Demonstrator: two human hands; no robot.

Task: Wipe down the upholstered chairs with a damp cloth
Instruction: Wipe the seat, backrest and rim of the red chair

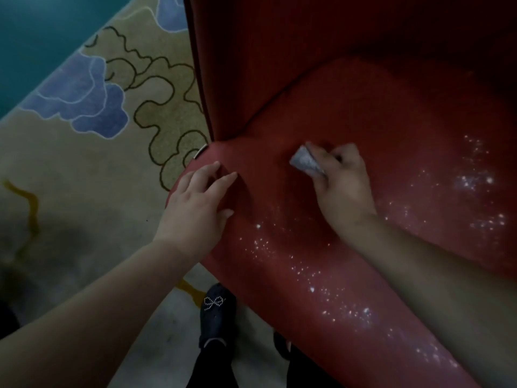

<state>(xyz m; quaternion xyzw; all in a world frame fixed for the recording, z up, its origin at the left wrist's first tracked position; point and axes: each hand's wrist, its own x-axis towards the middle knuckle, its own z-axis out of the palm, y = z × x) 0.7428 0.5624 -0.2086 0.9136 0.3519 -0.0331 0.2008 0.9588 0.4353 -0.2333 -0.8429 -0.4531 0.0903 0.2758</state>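
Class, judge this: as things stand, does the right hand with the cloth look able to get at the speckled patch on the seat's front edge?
Probably yes: the right hand grips the cloth just beyond the speckled patch, with nothing between.

Red upholstered chair seat (349,113) flecked with glinting white specks, grey-blue cloth (305,162), beige carpet (70,169) with blue cloud shapes, dark curling outlines and teal border, dark shoe (216,315) with beaded bow

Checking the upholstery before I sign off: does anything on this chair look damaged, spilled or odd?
Bright white specks are scattered over the red seat, along its front edge and right side; droplets or glitter, unclear. The right hand grips the cloth.
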